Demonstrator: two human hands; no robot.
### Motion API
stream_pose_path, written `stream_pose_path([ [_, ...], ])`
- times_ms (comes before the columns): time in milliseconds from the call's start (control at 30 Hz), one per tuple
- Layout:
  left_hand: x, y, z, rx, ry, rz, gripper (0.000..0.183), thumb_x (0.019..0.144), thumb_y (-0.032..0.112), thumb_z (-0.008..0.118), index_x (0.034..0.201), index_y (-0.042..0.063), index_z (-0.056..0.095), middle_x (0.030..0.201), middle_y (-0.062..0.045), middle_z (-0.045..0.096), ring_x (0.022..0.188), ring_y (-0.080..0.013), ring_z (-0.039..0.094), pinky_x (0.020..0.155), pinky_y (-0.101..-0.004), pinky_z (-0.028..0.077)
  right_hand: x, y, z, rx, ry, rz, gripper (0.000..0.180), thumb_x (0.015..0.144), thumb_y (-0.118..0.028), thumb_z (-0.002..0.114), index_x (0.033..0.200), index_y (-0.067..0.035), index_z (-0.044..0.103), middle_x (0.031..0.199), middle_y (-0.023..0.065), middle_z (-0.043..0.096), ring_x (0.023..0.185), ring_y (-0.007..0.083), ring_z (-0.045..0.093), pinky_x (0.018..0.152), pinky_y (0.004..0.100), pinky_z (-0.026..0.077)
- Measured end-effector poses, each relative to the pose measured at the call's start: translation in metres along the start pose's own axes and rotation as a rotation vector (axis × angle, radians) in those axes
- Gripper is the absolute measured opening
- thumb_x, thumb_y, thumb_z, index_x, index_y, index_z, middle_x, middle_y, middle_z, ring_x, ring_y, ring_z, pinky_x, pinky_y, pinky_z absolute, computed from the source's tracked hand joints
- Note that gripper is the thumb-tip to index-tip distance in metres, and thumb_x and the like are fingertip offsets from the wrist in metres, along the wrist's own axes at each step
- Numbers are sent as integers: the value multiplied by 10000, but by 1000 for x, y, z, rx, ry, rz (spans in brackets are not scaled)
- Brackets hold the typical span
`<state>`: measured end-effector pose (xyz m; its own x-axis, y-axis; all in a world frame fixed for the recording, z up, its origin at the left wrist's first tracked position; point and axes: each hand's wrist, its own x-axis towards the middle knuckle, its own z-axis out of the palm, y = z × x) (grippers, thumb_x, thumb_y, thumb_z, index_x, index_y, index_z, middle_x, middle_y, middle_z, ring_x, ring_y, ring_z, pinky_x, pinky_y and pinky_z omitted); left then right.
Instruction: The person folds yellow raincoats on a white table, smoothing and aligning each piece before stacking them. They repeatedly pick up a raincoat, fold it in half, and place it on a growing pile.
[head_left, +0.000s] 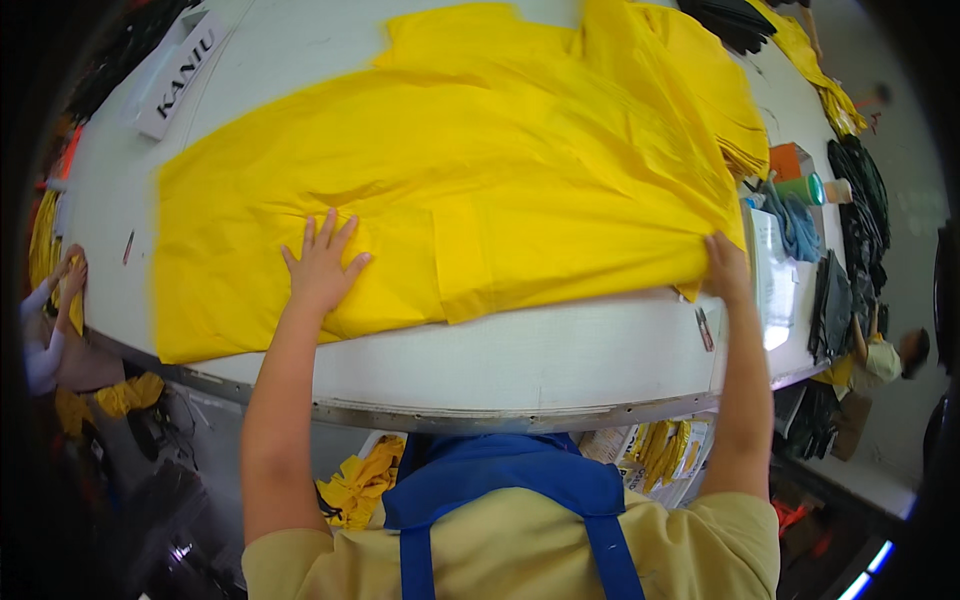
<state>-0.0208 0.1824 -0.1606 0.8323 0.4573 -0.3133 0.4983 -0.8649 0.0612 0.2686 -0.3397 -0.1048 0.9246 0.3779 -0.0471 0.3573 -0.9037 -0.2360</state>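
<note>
A large yellow garment of smooth, coated-looking cloth lies spread over the white table. It has a flap like a pocket flap on its near half. My left hand presses flat on the cloth left of that flap, with the fingers spread and small creases ahead of them. At the garment's right end, my right hand pinches the near corner, and folds run from there into the cloth. The fingertips of this hand are partly hidden. More yellow cloth is bunched in layers at the far right.
Small snips lie near my right forearm; another small tool lies far left. Right of the garment are papers, a blue cloth and a green-lidded container. A lettered white box stands far left. Other people work at both ends.
</note>
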Motion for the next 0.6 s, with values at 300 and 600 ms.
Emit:
stream_pose_path([
  [300,-71,7,34,-177,188,130,649,849,483,607,1432,269,420,1555,-87,242,1418,-406,189,1077,-698,102,-44,-39,-10,-34,-155,-162,408,888,-330,623,1235,-117,593,1260,165,575,1180,354,520,994,415,425],
  [600,-52,3,34,17,80,17,643,854,445,610,1435,246,418,1520,-148,276,1397,-413,225,1105,-657,91,65,-46,54,-101,-123,-263,515,894,-340,620,1339,-120,483,1333,138,527,1190,375,493,1002,439,418],
])
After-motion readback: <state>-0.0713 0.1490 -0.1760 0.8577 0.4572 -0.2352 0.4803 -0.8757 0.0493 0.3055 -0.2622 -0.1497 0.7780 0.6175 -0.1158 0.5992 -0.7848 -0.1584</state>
